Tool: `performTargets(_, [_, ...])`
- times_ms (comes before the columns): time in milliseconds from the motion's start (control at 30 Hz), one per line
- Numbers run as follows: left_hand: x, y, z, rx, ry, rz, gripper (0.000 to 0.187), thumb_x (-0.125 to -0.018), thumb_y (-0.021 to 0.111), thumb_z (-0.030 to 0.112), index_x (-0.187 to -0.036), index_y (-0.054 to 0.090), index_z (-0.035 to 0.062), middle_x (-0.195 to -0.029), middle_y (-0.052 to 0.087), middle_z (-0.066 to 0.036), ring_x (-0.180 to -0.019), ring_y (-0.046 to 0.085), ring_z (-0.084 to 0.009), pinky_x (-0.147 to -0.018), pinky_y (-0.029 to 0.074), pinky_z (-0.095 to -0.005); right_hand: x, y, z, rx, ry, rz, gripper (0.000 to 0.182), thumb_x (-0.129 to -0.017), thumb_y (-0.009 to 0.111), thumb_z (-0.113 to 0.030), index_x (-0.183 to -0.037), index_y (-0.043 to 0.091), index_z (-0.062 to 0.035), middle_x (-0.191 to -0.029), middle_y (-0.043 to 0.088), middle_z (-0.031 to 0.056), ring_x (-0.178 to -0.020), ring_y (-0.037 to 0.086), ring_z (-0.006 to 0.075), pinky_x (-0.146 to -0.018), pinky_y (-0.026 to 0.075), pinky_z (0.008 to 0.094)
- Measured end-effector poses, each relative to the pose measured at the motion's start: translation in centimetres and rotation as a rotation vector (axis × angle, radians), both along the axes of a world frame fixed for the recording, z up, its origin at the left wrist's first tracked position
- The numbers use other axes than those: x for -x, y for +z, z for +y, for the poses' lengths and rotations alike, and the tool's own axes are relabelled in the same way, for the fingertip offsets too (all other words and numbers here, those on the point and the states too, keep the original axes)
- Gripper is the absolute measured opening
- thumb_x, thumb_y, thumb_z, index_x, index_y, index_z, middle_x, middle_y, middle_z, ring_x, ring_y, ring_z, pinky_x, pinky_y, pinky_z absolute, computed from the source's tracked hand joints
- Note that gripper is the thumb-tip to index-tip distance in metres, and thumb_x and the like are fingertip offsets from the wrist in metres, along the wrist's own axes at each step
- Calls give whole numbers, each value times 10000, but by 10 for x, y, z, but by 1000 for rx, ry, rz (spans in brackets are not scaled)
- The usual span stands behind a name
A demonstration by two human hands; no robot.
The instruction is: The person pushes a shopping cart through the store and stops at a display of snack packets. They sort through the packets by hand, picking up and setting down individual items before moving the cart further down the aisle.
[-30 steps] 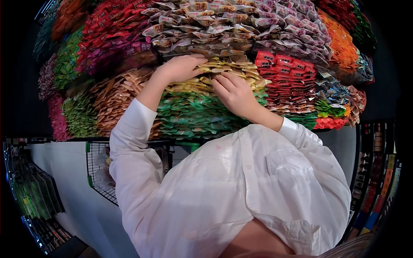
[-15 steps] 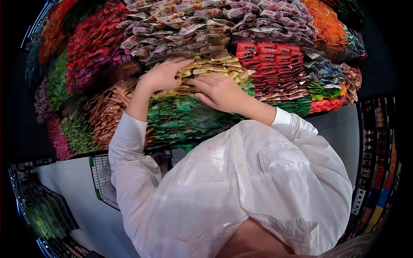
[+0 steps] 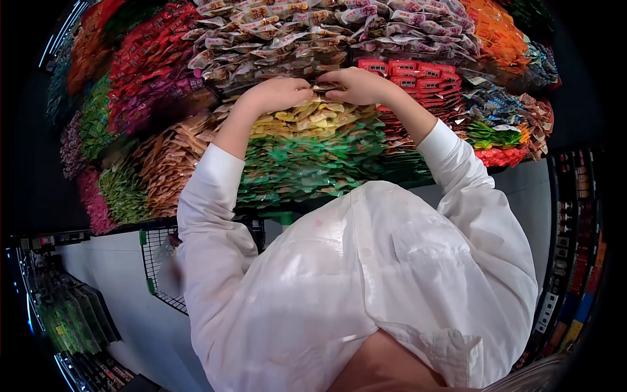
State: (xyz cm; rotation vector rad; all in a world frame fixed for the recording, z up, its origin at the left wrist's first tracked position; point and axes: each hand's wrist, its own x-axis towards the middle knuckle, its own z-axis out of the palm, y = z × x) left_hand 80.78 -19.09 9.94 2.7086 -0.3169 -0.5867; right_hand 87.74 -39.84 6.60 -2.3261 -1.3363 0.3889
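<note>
A pile of yellow snack packets (image 3: pixel 307 119) lies in overlapping layers before me, and both hands are at its far upper edge. My left hand (image 3: pixel 277 94) rests there with bent fingers pointing right and touching the top packets. Opposite it, my right hand (image 3: pixel 360 87) reaches in from the right, index finger and thumb apart. A narrow gap separates the two sets of fingertips, with pale packet edges showing between them. Both hands look open, though some fingertips are hidden. Below the yellow pile are green snack packets (image 3: pixel 307 163).
Red packets (image 3: pixel 424 88) stand in rows to the right, partly behind my right forearm. White-and-purple packets (image 3: pixel 281 32) are heaped behind the hands. Brown packets (image 3: pixel 173 160) lie to the left. A wire shopping cart (image 3: pixel 160 268) is below the display's edge, at lower left.
Both hands have moved up and away from my body, from the middle of the yellow pile to its far edge. More of the yellow packets now show.
</note>
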Motion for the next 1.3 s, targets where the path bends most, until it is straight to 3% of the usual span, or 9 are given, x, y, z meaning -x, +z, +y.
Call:
performTargets(167, [11, -12, 23, 140, 65, -215, 500, -928, 434, 368, -1299, 519, 44, -1277, 566, -164, -1177, 530, -317, -989, 410, -378, 11, -4, 1, -248, -3, -127, 300, -913, 548, -186, -1184, 601, -70, -975, 672, 170, -845, 640, 366, -741, 512, 432])
performTargets(267, [39, 10, 54, 300, 197, -310, 418, -950, 453, 274, -1285, 535, 38, -1284, 573, -134, -1204, 522, -280, -999, 401, -343, 24, 15, -3, -392, -122, -158, 290, -903, 553, -114, -1184, 593, -51, -937, 663, 195, -847, 635, 373, -719, 506, 419])
performTargets(400, [78, 3, 104, 184, 256, -389, 423, -884, 553, 251, -1270, 558, 78, -1253, 588, -134, -1174, 545, -292, -1009, 413, -386, 35, 31, 5, -571, -194, -67, 308, -923, 536, -113, -1227, 577, -80, -895, 656, 199, -777, 637, 356, -697, 495, 374])
performTargets(667, [97, -19, 123, 99, 286, -392, 743, -798, 666, 479, -1430, 384, 211, -1479, 354, -97, -1382, 282, -299, -1107, 306, -449, 75, 35, 53, -814, -33, 52, 273, -924, 563, -110, -1190, 604, -63, -929, 677, 162, -773, 654, 248, -692, 495, 301])
performTargets(767, [93, -27, 121, 156, 315, -409, 735, -781, 694, 383, -1428, 391, 211, -1473, 361, -115, -1378, 296, -297, -1113, 290, -449, 86, 39, 63, -757, -2, 30, 265, -910, 576, -104, -1169, 621, -71, -951, 684, 141, -744, 647, 254, -816, 494, 330])
performTargets(833, [89, -33, 121, 185, 234, -437, 727, -774, 685, 361, -1424, 396, 215, -1472, 359, -126, -1371, 303, -309, -1116, 286, -450, 89, 34, 71, -696, 32, -118, 247, -895, 589, -102, -1135, 642, -85, -951, 689, 116, -727, 641, 249, -1006, 401, 416])
performTargets(933, [86, -39, 117, 146, 215, -511, 715, -769, 673, 331, -1420, 403, 212, -1465, 368, -132, -1364, 313, -321, -1111, 295, -455, 97, 29, 78, -673, -11, -126, 227, -887, 596, -104, -1106, 657, -97, -932, 692, 98, -714, 638, 232, -1101, 264, 490])
performTargets(1067, [84, -52, 120, 169, 239, -530, 652, -792, 633, 268, -1408, 422, 232, -1450, 393, -112, -1343, 352, -317, -1097, 326, -450, 100, 28, 78, -688, -55, -197, 215, -880, 608, -108, -1086, 668, -108, -902, 693, 87, -734, 644, 241, -1099, 245, 515])
performTargets(1300, [74, -55, 128, 301, 160, -604, 419, -946, 531, 352, -1343, 520, 215, -1353, 502, -136, -1249, 469, -316, -1009, 413, -408, 113, 29, 89, -612, 14, -258, 235, -863, 600, -80, -1079, 671, -141, -955, 695, 53, -886, 660, 216, -1094, 214, 558])
